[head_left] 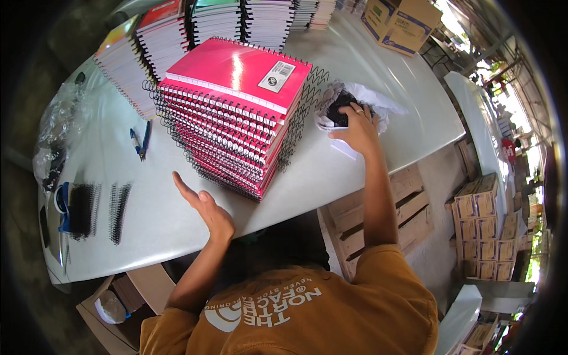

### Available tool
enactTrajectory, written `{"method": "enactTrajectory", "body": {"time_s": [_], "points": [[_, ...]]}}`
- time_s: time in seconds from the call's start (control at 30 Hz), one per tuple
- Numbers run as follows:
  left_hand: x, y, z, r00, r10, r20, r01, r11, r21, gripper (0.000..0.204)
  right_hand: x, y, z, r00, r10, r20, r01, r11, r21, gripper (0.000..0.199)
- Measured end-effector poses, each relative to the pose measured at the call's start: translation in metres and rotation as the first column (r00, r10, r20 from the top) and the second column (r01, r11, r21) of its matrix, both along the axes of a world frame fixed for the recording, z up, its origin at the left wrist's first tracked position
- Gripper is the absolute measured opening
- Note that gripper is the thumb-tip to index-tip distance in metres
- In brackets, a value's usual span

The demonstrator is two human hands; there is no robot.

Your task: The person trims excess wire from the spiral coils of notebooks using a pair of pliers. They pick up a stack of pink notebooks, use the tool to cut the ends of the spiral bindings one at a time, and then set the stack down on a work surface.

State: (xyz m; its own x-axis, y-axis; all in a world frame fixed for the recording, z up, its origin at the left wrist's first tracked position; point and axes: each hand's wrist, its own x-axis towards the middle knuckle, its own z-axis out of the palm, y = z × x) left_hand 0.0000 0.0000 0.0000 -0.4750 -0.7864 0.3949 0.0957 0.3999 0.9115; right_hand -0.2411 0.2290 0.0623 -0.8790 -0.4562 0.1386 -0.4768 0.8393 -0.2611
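Lying lengthwise left to right, pink notebooks (236, 74), right hand (358, 132) in bag (381, 102)

White table (426, 118); wooden pallet (413, 209) on grey floor (439, 177); bright light (537, 234) right

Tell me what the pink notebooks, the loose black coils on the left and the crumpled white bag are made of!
Pink notebooks: paper pages; glossy covers, perhaps coated card or plastic, since light glares on top.
Loose black coils: maybe wire, maybe plastic; they're thin, dark loops.
White bag: probably thin plastic with a slight sheen, because it crinkles.
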Motion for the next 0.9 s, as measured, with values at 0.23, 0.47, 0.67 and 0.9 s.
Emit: {"method": "enactTrajectory", "body": {"time_s": [0.23, 0.47, 0.67, 0.9], "points": [[0.01, -0.002, -0.024, 0.984, -0.177, 0.024, 0.175, 0.982, 0.074, 0.063, 0.015, 0.019, -0.045, 0.94, 0.165, -0.299, -0.202, 0.975, -0.098, 0.012], [0.013, 0.0, -0.026, 0.986, -0.166, 0.008, 0.164, 0.978, 0.127, 0.06, 0.046, 0.032, -0.026, 0.891, 0.393, -0.227, -0.434, 0.884, -0.176, 0.008], [0.011, 0.003, -0.029, 0.982, -0.183, 0.037, 0.18, 0.98, 0.083, 0.054, 0.004, 0.036, -0.011, 0.939, 0.127, -0.32, -0.239, 0.91, -0.34, 0.013], [0.013, 0.002, -0.028, 0.981, -0.179, 0.078, 0.175, 0.983, 0.049, 0.052, -0.102, 0.031, 0.005, 0.974, 0.192, -0.121, -0.173, 0.973, 0.153, 0.029]]}}
